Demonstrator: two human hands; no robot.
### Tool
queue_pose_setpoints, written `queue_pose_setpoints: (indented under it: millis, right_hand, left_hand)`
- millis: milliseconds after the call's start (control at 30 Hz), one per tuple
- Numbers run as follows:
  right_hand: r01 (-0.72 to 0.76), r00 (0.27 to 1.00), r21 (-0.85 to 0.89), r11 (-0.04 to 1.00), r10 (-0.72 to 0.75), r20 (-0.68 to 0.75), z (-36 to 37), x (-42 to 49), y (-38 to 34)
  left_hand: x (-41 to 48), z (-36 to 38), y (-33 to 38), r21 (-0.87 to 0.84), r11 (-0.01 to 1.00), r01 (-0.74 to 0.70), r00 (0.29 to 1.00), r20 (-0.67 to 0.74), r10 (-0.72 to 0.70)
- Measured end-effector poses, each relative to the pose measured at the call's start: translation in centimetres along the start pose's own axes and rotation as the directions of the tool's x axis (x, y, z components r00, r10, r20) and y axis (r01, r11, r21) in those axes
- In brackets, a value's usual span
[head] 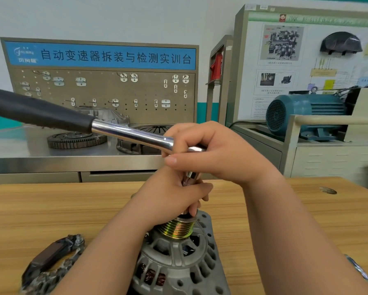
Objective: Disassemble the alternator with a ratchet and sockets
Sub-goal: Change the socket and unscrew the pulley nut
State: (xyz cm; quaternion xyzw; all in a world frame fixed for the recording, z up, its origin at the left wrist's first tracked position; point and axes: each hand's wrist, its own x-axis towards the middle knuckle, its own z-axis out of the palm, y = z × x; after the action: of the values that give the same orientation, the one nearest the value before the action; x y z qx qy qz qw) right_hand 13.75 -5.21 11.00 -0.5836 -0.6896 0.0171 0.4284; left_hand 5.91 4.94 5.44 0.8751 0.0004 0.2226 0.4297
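The grey alternator (178, 262) carries a gold-green ribbed pulley (176, 229), on a light wood-grain tabletop (72, 209), under a black-and-chrome ratchet (125, 133).

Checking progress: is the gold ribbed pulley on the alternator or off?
On: gold ribbed pulley sits atop the grey alternator housing, below the chrome socket the left hand grips.

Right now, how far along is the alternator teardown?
Done: a dark part, apparently removed, lies on the table left of the alternator. In hand: the right hand grips the ratchet head while the left hand holds the socket down onto the pulley. Left: the pulley is still mounted and the housing halves look unseparated.
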Motion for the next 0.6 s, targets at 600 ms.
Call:
queue_pose_setpoints:
  millis: [600]
  right_hand:
    - [-0.343, 0.932, -0.561, 0.753, 0.199, -0.302, 2.7, 1.1, -1.8]
  left_hand:
    - [1.2, 0.4, -1.9, 0.077, 0.997, -0.014, 0.997, -0.078, 0.020]
